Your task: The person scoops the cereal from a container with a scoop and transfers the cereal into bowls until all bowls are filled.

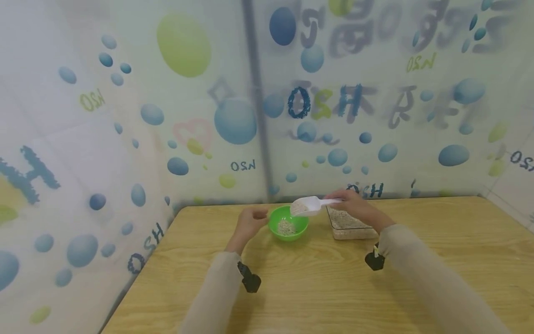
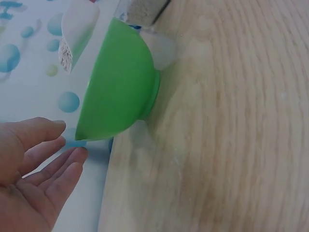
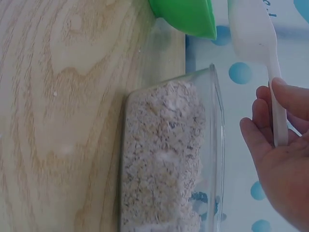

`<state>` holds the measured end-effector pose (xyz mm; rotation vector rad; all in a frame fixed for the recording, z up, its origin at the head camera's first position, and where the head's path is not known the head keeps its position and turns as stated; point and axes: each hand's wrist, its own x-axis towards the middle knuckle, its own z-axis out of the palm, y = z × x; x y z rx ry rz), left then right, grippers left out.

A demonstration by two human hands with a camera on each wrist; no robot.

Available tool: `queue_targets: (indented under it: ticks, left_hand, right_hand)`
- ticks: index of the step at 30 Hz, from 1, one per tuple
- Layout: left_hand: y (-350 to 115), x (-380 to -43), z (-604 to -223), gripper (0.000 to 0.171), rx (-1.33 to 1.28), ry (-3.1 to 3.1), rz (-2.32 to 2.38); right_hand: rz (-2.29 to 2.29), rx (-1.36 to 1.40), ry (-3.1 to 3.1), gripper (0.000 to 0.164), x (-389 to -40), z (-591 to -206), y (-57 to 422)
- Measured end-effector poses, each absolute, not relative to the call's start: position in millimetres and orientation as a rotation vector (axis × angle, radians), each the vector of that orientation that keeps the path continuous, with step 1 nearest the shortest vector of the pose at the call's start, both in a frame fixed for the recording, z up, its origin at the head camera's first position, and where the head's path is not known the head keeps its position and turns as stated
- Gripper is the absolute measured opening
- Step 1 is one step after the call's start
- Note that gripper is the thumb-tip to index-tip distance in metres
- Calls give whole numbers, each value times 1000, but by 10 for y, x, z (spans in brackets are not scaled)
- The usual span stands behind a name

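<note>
My right hand grips the handle of a white scoop, seen in the right wrist view with the thumb on one side and fingers curled round the other. Oat flakes fill the scoop's front, which is held over the right part of a green bowl. Inside the bowl lies a small heap of oats. At the bowl's left rim is my left hand, its fingers loosely bent with nothing between them. Whether a fingertip touches the rim I cannot tell.
A clear rectangular container full of oats stands right of the bowl, partly under my right forearm. Both stand near the far edge of the wooden table. A curtain with printed bubbles hangs behind it.
</note>
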<state>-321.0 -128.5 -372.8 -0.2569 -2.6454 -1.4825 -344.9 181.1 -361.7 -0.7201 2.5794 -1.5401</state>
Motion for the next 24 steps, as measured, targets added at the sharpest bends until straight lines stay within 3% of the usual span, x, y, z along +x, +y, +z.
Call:
queue_targets:
  ticks: [24]
  left_hand:
    - [-1291,-3199,-3821,26,-313,-2699,-1514]
  right_hand:
    - [-1443,-837,2586,24,-3572,-3620,1341]
